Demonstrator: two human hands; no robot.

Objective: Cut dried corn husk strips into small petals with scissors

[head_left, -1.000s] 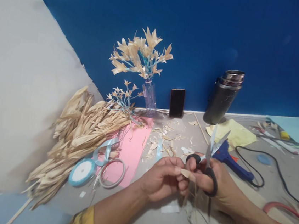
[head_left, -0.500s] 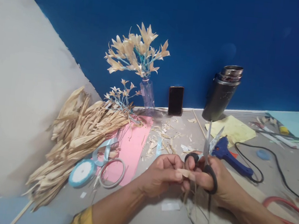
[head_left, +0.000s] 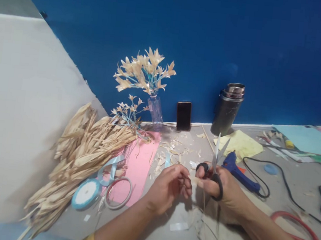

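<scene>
My right hand [head_left: 219, 183] has its fingers through the black handles of a pair of scissors [head_left: 216, 156], whose blades point up and stand apart. Between its thumb and finger it also pinches a small pale piece of corn husk [head_left: 192, 180]. Just left of that piece is my left hand [head_left: 169, 187], its fingers loosely curled and a little apart, with nothing visibly gripped. Thin strands [head_left: 203, 204] hang below the right hand. Beyond the hands, husk scraps [head_left: 177, 148] litter the table.
Left lie a bundle of dried husks [head_left: 88, 150], a blue ribbon roll [head_left: 86, 194] and a tape ring [head_left: 118, 192] by pink paper [head_left: 141, 160]. Husk flowers [head_left: 142, 70], a phone [head_left: 184, 116] and a flask [head_left: 227, 110] stand behind. Right are a glue gun [head_left: 241, 174] and red-handled tool [head_left: 295, 229].
My left hand has loosened its pinch on the husk piece and moved slightly away from it. The right hand keeps the scissors and the piece. The camera view has shifted.
</scene>
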